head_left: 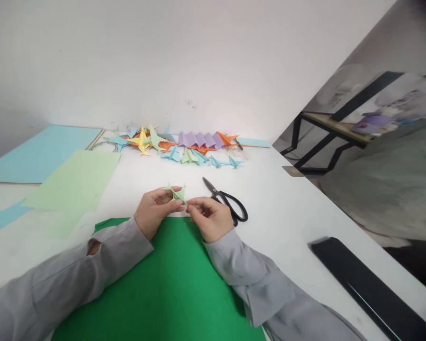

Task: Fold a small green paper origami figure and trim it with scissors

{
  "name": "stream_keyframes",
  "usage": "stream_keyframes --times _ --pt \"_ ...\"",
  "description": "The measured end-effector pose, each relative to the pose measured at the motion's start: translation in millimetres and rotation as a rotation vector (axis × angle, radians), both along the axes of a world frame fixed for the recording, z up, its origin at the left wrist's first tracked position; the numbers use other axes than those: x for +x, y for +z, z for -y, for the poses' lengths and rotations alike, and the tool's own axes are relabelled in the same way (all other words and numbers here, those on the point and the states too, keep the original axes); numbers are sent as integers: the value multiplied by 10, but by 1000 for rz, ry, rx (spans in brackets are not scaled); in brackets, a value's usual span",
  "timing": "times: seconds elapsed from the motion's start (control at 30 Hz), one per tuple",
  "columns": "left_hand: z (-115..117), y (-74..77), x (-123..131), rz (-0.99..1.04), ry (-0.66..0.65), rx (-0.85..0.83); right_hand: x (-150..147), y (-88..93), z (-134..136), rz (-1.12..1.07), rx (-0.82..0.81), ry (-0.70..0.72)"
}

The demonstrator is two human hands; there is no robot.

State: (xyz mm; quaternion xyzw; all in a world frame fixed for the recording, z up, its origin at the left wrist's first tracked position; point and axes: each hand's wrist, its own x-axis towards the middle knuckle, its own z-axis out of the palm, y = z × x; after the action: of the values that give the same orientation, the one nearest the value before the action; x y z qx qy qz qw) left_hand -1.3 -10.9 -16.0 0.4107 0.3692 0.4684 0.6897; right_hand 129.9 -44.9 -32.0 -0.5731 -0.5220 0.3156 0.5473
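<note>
Between my two hands is a small light-green folded paper figure point(179, 193) with pointed tips, held above the table's front half. My left hand point(156, 208) grips it from the left, thumb in front and fingers behind. On its lower right side, my right hand point(213, 217) pinches a tip with thumb and forefinger. Black-handled scissors point(238, 202) lie just beyond my right hand, blades pointing away to the left. Beneath my forearms spreads a bright green sheet or cloth point(163, 279).
Several folded paper figures point(141, 140) and a pleated purple paper point(199, 139) line the wall side. Light-green sheets point(74, 180) and a blue sheet point(39, 151) lie at left. A long black object point(369, 289) lies at right, near the table edge. A shelf point(337, 125) stands beyond.
</note>
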Motion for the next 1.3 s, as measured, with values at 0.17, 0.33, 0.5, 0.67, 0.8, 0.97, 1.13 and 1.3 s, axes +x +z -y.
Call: stream_keyframes --times 0.17,0.33,0.5,0.67,0.8,0.97,1.13,1.3 --pt "4 5 4 -14 20 -10 21 45 -19 -126 -18 8" --pt "16 25 4 -17 -2 -7 43 85 -57 -321 -47 3" --pt "-6 99 -56 100 -145 -62 115 92 -113 -538 -95 40" --pt "-36 166 -111 210 -252 -199 177 84 -154 -597 -120 130" --pt "-27 148 -97 33 -301 -93 174 98 -137 -526 -109 161" --pt "-22 92 -82 -72 -349 -37 161 132 -97 -444 -74 153" --pt "-33 66 -82 -146 -424 35 162 144 -107 -462 -67 179" --pt "-32 105 -91 -153 -471 38 203 137 -153 -526 -153 262"
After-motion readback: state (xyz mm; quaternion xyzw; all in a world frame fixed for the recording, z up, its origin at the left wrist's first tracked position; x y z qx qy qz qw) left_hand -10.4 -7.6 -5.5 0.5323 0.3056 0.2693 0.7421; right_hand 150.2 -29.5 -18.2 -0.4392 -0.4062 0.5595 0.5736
